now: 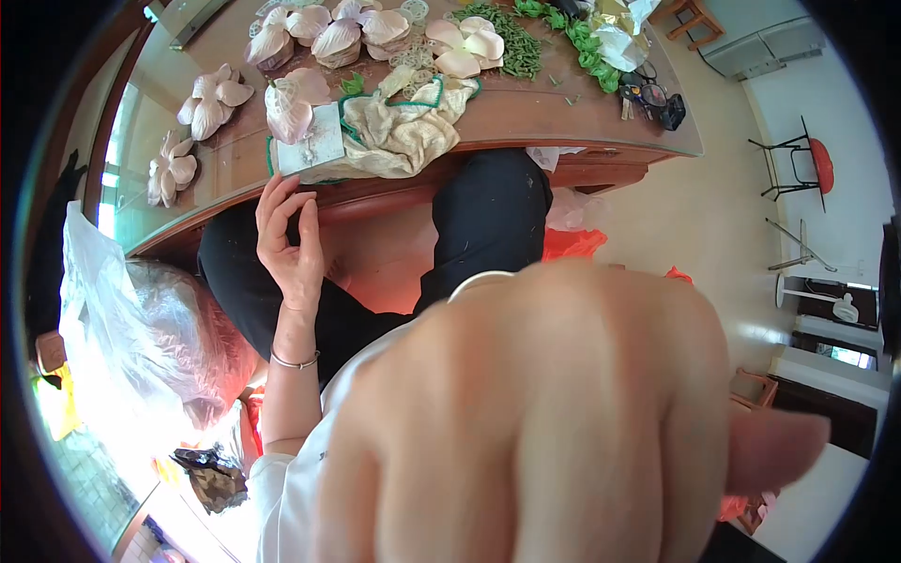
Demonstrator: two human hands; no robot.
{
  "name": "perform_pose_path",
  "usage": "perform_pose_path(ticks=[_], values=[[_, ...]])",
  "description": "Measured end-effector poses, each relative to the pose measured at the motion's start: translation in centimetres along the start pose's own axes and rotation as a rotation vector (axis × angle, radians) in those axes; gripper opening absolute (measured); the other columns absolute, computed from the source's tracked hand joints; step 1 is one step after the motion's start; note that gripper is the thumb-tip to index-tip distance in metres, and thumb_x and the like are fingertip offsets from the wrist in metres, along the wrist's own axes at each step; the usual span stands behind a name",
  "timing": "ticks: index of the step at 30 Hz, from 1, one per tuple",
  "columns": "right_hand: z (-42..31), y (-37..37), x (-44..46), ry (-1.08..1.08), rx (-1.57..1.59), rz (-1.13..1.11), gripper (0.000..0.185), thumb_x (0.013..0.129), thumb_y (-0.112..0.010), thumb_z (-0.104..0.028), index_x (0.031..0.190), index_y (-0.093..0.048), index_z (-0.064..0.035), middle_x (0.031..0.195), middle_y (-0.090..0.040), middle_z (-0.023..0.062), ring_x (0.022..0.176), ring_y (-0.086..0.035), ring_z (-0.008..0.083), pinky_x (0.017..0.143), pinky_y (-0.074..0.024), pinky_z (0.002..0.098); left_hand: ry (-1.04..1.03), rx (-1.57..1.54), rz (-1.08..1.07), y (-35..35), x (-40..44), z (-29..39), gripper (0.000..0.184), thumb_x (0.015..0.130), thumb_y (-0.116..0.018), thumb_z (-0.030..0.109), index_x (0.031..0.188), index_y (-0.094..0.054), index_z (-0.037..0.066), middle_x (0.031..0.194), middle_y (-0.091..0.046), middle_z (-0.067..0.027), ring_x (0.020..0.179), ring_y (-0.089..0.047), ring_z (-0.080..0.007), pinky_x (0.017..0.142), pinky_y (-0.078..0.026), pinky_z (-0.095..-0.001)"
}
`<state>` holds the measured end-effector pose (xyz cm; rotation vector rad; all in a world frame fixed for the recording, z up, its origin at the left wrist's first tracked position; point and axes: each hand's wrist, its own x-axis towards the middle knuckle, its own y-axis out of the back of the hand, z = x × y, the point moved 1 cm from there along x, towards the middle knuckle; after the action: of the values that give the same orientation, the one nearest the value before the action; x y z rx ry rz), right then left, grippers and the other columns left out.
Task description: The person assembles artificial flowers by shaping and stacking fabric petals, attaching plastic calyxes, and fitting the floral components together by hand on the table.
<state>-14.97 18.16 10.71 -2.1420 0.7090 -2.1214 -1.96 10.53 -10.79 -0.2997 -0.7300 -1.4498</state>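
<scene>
My left hand (289, 239) is palm up just below the table's front edge, its fingers loosely curled and somewhat apart, with nothing visible in it. Closest to it on the table are a whitish card-like piece (319, 141) and a crumpled beige cloth (404, 131) with green trim. My right hand (544, 413) fills the foreground, very near the camera and blurred. Its thumb sticks out to the right, while the other fingertips run out of the frame, so anything they hold is hidden. A pale pink artificial flower (296, 101) lies beside the card.
More pale flowers (214, 101) sit along the table (526, 117), with green leafy pieces (511, 47), keys (629, 108) and glasses (649, 92) at its right. Plastic bags (160, 319) stand at lower left. A red stool (820, 161) is across the floor.
</scene>
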Motion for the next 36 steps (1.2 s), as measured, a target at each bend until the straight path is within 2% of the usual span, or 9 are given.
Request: perform_pose_path(ticks=[3,5,6,7,8,13,24,34,36], values=[[-2.6,2.1,-1.3,-0.052,-0.377,0.114,0.045,0.092,-0.052,-0.04,0.062,-0.057,-0.0076,0.065,-0.054,0.004,0.051,-0.041,0.0195,0.052,-0.0548,0.0454,-0.051,0.006,0.0,0.3,0.1,-0.5,0.011,0.081,-0.062,-0.002,0.091,-0.067,0.002,0.112,-0.064,-0.0085,0.118,-0.053,-0.027,0.101,-0.041,-0.0362],[-4.9,4.7,-3.3,-0.205,-0.837,0.135,0.038,0.091,-0.051,-0.019,0.054,-0.052,-0.008,0.063,-0.054,0.0027,0.049,-0.039,0.0175,0.049,-0.0529,0.0416,-0.031,0.01,0.008,0.5,0.1,-0.1,0.011,0.081,-0.062,-0.002,0.091,-0.067,0.002,0.112,-0.064,-0.0086,0.117,-0.053,-0.0269,0.1,-0.041,-0.0358],[-5.6,6.9,-4.1,-0.199,-1.302,0.068,0.016,0.08,-0.06,-0.007,0.065,-0.058,-0.0037,0.063,-0.054,0.0016,0.049,-0.04,0.0167,0.053,-0.0515,0.0397,-0.008,0.004,0.012,0.5,0.0,0.2,0.011,0.081,-0.062,-0.002,0.091,-0.067,0.002,0.112,-0.064,-0.0088,0.116,-0.054,-0.0268,0.099,-0.042,-0.0355],[-6.2,8.1,-5.3,-0.424,-1.52,0.164,0.005,0.077,-0.063,-0.004,0.073,-0.061,-0.0027,0.066,-0.055,0.0021,0.052,-0.043,0.0177,0.057,-0.0503,0.0388,0.015,-0.003,0.014,0.5,-0.1,0.5,0.011,0.081,-0.063,-0.002,0.091,-0.067,0.002,0.112,-0.064,-0.009,0.115,-0.054,-0.0267,0.099,-0.042,-0.0351],[-6.3,8.9,-6.0,-0.659,-1.727,0.262,0.008,0.074,-0.067,-0.001,0.081,-0.064,-0.0017,0.069,-0.056,0.0025,0.055,-0.046,0.0188,0.06,-0.049,0.038,0.038,-0.012,0.018,0.5,-0.1,0.7,0.012,0.081,-0.063,-0.002,0.091,-0.067,0.002,0.112,-0.064,-0.0091,0.115,-0.054,-0.0266,0.098,-0.042,-0.0348],[-5.9,12.5,-11.0,-0.796,-2.149,-0.01,0.023,0.072,-0.07,-0.002,0.094,-0.065,-0.0034,0.077,-0.056,0.0028,0.064,-0.053,0.0216,0.063,-0.0459,0.0346,0.079,-0.032,0.003,0.0,-0.5,0.4,0.012,0.081,-0.062,-0.003,0.092,-0.067,0.002,0.111,-0.063,-0.0093,0.109,-0.056,-0.0256,0.095,-0.044,-0.0333],[-4.5,15.3,-13.2,-0.765,-2.198,-0.068,0.015,0.076,-0.068,-0.005,0.09,-0.061,-0.0053,0.079,-0.05,0.0047,0.07,-0.053,0.0232,0.062,-0.0443,0.0345,0.185,-0.061,-0.019,0.1,-1.2,-0.5,0.012,0.082,-0.062,-0.004,0.093,-0.066,0.0,0.108,-0.063,-0.0096,0.096,-0.058,-0.0208,0.081,-0.047,-0.027],[-4.8,15.9,-12.6,-0.723,-2.136,0.07,0.013,0.077,-0.068,-0.006,0.089,-0.064,-0.0046,0.081,-0.055,0.0039,0.065,-0.054,0.0217,0.059,-0.044,0.0323,0.246,-0.079,-0.024,-0.1,-1.3,-1.0,0.011,0.084,-0.061,-0.003,0.093,-0.066,-0.001,0.107,-0.063,-0.0104,0.09,-0.059,-0.0187,0.076,-0.048,-0.0243],[-5.4,15.9,-11.5,-0.842,-2.0,0.193,0.012,0.077,-0.069,-0.006,0.087,-0.064,-0.0041,0.081,-0.057,0.0044,0.064,-0.055,0.0221,0.059,-0.0439,0.0317,0.246,-0.09,-0.034,-0.2,-1.6,-1.2,0.012,0.084,-0.061,-0.004,0.094,-0.066,-0.001,0.107,-0.064,-0.0105,0.09,-0.059,-0.0187,0.076,-0.047,-0.024]])
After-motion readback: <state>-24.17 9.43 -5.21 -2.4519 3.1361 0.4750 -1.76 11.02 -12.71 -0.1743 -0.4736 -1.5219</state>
